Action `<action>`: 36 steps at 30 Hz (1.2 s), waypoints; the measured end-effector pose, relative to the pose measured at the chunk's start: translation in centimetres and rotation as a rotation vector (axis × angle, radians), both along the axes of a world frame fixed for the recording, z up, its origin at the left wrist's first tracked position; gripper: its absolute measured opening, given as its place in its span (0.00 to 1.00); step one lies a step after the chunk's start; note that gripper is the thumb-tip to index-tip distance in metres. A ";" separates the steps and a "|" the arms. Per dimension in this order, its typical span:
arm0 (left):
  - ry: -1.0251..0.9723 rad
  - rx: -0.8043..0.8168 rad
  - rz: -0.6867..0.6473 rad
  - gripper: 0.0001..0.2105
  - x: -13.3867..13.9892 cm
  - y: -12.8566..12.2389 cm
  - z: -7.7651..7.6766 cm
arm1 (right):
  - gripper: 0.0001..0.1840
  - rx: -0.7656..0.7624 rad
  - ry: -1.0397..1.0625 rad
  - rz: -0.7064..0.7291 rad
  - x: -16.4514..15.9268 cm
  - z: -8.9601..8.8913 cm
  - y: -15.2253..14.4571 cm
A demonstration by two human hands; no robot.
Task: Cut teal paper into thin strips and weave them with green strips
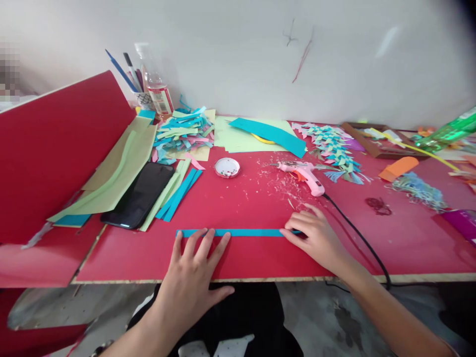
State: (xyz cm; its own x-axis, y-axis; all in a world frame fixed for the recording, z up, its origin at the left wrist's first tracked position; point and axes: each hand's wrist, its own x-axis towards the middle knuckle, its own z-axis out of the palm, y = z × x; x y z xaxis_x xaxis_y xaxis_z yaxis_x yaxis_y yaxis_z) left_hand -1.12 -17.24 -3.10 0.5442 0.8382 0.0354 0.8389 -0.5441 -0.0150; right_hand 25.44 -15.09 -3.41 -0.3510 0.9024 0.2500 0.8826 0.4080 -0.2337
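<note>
A long blue paper strip [256, 232] lies straight along the front of the red tabletop. Spread fingers of my left hand [197, 263] rest flat on its left part, with the thumb hanging over the table edge. At the other end, my right hand [316, 235] has thumb and forefinger pinched on the strip, its tip partly hidden by the fingers. Behind that hand, a pink glue gun [303, 174] lies on its side among white scraps. A small round lid [227, 168] sits farther back, between the two hands.
A black phone [138, 196] and several green and blue strips [179, 195] lie at left. Behind them is a heap of folded paper pieces [184, 131] beside a bottle [158, 89]. The glue gun's black cord [357, 235] runs past my right forearm over the table edge.
</note>
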 end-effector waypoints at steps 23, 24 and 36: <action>0.020 0.052 -0.003 0.34 0.2 0.1 0.2 | 0.11 -0.045 0.066 0.050 2.1 -0.1 0.0; 0.023 0.052 -0.003 0.34 0.1 0.1 0.1 | 0.11 -0.046 0.065 0.050 2.1 -0.1 0.0; 0.048 0.072 -0.005 0.33 0.1 -0.1 0.3 | 0.12 -0.121 0.097 -0.022 3.8 -0.1 -0.4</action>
